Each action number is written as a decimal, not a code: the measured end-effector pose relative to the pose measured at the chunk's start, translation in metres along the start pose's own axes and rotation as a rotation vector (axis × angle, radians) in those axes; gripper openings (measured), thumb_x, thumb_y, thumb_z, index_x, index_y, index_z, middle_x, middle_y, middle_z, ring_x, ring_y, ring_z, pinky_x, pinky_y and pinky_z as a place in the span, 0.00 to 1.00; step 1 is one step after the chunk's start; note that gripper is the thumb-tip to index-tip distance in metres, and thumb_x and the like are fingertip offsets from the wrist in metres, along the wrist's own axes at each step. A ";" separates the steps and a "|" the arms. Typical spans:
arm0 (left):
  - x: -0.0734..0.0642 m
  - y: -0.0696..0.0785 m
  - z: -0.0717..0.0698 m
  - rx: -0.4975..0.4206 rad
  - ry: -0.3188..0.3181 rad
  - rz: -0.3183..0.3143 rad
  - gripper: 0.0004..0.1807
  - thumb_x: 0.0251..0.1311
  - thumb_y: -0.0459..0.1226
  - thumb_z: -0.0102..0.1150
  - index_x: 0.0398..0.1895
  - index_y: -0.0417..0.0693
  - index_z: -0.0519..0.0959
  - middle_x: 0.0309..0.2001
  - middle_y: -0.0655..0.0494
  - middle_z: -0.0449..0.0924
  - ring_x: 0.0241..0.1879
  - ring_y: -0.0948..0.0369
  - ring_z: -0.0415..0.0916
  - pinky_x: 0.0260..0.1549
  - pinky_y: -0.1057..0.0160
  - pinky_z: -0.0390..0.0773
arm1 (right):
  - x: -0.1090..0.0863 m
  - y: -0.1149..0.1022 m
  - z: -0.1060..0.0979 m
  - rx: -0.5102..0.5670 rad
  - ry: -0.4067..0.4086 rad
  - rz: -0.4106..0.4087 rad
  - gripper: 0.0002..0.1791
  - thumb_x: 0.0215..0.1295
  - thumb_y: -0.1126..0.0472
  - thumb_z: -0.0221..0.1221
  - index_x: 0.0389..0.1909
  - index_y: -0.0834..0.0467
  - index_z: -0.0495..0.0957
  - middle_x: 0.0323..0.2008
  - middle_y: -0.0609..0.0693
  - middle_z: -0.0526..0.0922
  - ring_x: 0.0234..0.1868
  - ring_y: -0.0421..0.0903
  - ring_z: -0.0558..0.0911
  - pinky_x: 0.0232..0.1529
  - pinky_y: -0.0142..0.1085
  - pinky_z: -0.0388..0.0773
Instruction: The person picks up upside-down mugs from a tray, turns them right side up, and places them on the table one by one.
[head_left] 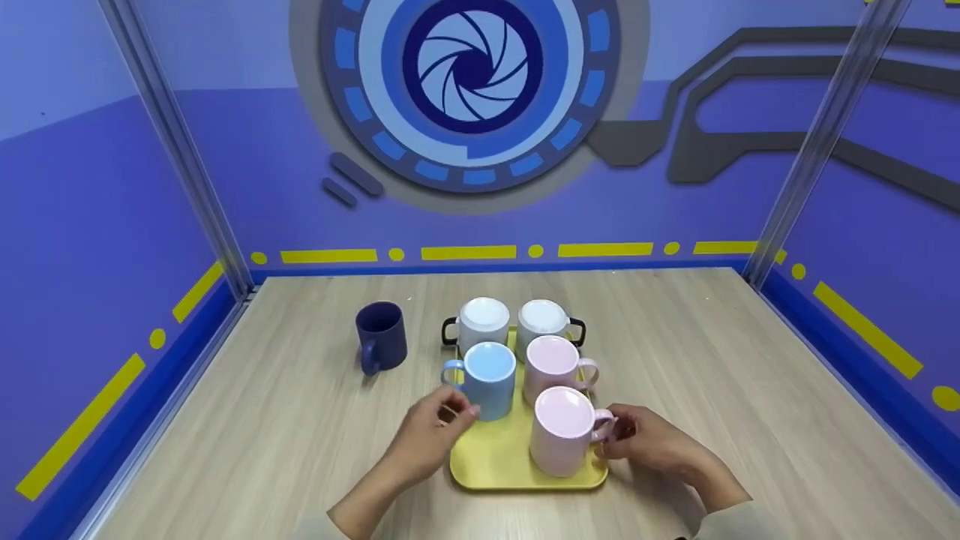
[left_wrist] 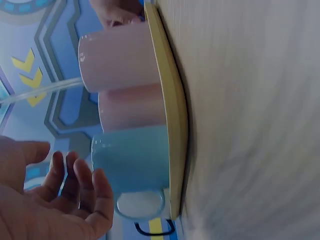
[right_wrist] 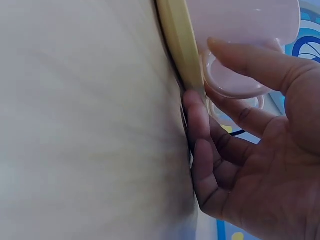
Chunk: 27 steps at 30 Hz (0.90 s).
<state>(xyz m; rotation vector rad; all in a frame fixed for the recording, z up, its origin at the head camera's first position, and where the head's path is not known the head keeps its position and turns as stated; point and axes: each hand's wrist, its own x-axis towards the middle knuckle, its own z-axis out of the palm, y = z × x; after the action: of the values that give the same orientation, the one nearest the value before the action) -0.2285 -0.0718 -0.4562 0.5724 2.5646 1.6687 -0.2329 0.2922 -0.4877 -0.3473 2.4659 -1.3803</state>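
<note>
A yellow tray (head_left: 491, 457) lies on the table with mugs standing on it. My left hand (head_left: 435, 431) is beside the light blue mug (head_left: 489, 394), its fingers loosely bent and apart from the mug in the left wrist view. On the right, my right hand (head_left: 652, 439) is at the tray's edge by the front pink mug (head_left: 561, 442). In the right wrist view its fingertips (right_wrist: 195, 112) touch the tray's side, and the thumb overlaps the mug near its handle (right_wrist: 235, 95). Behind that mug stands a second pink mug (head_left: 551, 364).
Two white mugs with black handles, one left (head_left: 482, 322) and one right (head_left: 541, 322), stand at the tray's far end. A navy mug (head_left: 381, 337) is on the table left of the tray, mouth up. Blue panels (head_left: 247, 165) enclose the table's back and sides.
</note>
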 end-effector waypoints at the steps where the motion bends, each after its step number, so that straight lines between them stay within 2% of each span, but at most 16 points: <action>1: 0.000 0.002 0.003 -0.001 -0.033 0.006 0.12 0.72 0.46 0.62 0.40 0.46 0.78 0.41 0.54 0.80 0.42 0.59 0.77 0.43 0.64 0.78 | -0.001 0.000 0.000 0.007 0.003 -0.001 0.15 0.58 0.63 0.71 0.44 0.61 0.79 0.34 0.48 0.77 0.38 0.44 0.74 0.37 0.32 0.71; 4: 0.000 0.006 0.013 -0.004 -0.106 0.011 0.11 0.70 0.44 0.64 0.41 0.46 0.78 0.40 0.56 0.79 0.41 0.60 0.77 0.41 0.66 0.77 | -0.004 0.001 -0.002 0.043 0.007 -0.002 0.15 0.61 0.64 0.68 0.47 0.62 0.79 0.37 0.50 0.78 0.40 0.45 0.75 0.38 0.32 0.75; 9: 0.005 0.009 0.028 -0.022 -0.175 -0.017 0.15 0.66 0.43 0.69 0.47 0.48 0.76 0.45 0.52 0.80 0.43 0.59 0.78 0.42 0.65 0.78 | -0.008 0.001 -0.006 0.121 0.025 -0.012 0.21 0.67 0.61 0.67 0.57 0.64 0.77 0.46 0.58 0.79 0.44 0.47 0.80 0.42 0.35 0.81; 13: 0.010 0.011 0.041 -0.005 -0.212 -0.045 0.25 0.62 0.46 0.73 0.56 0.49 0.73 0.53 0.48 0.77 0.51 0.53 0.79 0.51 0.56 0.80 | -0.010 -0.001 -0.007 0.144 0.055 -0.039 0.22 0.70 0.59 0.65 0.60 0.64 0.75 0.52 0.64 0.79 0.44 0.50 0.83 0.43 0.37 0.84; 18: 0.015 0.013 0.054 0.077 -0.239 -0.050 0.37 0.56 0.49 0.77 0.65 0.50 0.70 0.62 0.49 0.74 0.62 0.48 0.75 0.61 0.47 0.76 | -0.010 -0.004 -0.007 0.133 0.088 -0.053 0.23 0.73 0.54 0.63 0.62 0.62 0.75 0.56 0.63 0.79 0.42 0.52 0.84 0.39 0.38 0.83; 22: 0.019 0.013 0.066 0.124 -0.235 -0.036 0.41 0.53 0.48 0.80 0.67 0.52 0.69 0.65 0.49 0.74 0.65 0.48 0.73 0.64 0.46 0.74 | -0.009 -0.007 -0.005 0.135 0.078 -0.072 0.21 0.76 0.52 0.60 0.60 0.62 0.76 0.53 0.63 0.81 0.42 0.52 0.84 0.38 0.40 0.85; 27: 0.024 0.012 0.081 0.116 -0.232 -0.014 0.46 0.49 0.44 0.82 0.70 0.50 0.68 0.66 0.50 0.75 0.65 0.49 0.74 0.67 0.47 0.73 | -0.006 -0.006 -0.002 0.136 0.021 -0.148 0.16 0.79 0.54 0.56 0.53 0.63 0.78 0.43 0.64 0.83 0.38 0.47 0.83 0.36 0.40 0.85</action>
<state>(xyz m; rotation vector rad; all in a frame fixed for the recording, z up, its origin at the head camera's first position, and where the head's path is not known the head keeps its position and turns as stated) -0.2294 0.0111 -0.4758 0.7058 2.5020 1.3647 -0.2273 0.2932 -0.4808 -0.4952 2.3885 -1.6087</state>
